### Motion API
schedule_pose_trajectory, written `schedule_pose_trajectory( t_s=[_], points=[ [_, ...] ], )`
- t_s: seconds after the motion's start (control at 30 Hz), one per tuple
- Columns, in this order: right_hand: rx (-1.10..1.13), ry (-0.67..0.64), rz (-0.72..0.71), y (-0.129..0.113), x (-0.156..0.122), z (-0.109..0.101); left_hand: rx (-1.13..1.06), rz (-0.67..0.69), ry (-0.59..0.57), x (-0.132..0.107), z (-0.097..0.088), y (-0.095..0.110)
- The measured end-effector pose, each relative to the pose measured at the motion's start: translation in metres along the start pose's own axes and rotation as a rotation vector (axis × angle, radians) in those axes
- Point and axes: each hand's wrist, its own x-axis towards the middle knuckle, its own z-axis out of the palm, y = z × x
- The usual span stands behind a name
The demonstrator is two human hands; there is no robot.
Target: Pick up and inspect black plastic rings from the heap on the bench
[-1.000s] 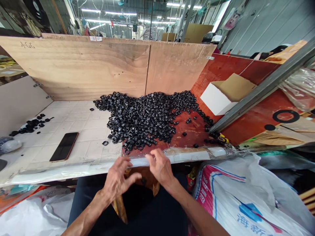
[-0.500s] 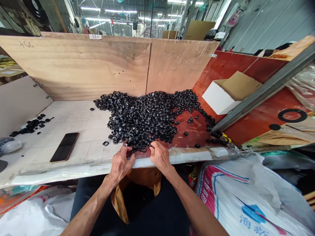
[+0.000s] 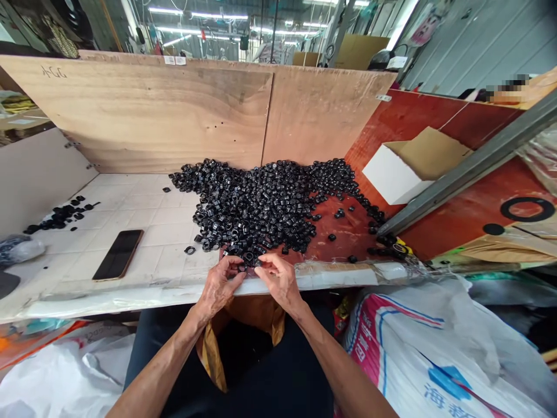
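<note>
L hand (image 3: pixel 220 284), R hand (image 3: pixel 281 281) at near edge of black rings pile (image 3: pixel 261 212), on tile (image 3: pixel 165 244) & red board (image 3: pixel 343 238). Fingers (image 3: pixel 267 270) curled, tips low among rings; poss. pinching, can't tell.

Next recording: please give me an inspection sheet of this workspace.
surface: white tiles joining a red board, plywood walls behind.
job's things: large heap of black rings; smaller patch of rings on the tiles at left.
clutter: phone lying on the tiles; open white box at right; steel bar slanting across the right side.
grippers: bare hands only. Left hand and right hand are at the heap's near edge; whether they hold rings cannot be told.
cables: nothing seen near the hands.
surroundings: printed white sack at lower right; workshop with ceiling lights beyond.
</note>
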Motion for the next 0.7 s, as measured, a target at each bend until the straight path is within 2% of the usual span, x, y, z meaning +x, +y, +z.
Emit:
schedule_pose_trajectory(
  t_s=[0.1,0.23,0.43,0.57,0.7],
  points=[
    [0.034,-0.108,-0.045,-0.015,-0.004,0.007,-0.028,0.033,-0.045,-0.001,-0.002,0.007],
    [-0.051,-0.100,-0.112,-0.020,-0.006,0.010,-0.027,0.083,-0.117,-0.003,-0.006,0.014],
    [-0.060,-0.115,-0.077,-0.022,-0.009,0.006,-0.077,0.089,-0.140,-0.004,-0.008,0.008],
    [-0.110,-0.107,-0.085,-0.019,-0.011,0.009,0.029,0.238,-0.091,-0.002,-0.010,0.006],
    [-0.155,-0.085,-0.124,-0.015,-0.011,0.013,0.022,0.341,-0.071,0.000,-0.011,0.005]
  ],
)
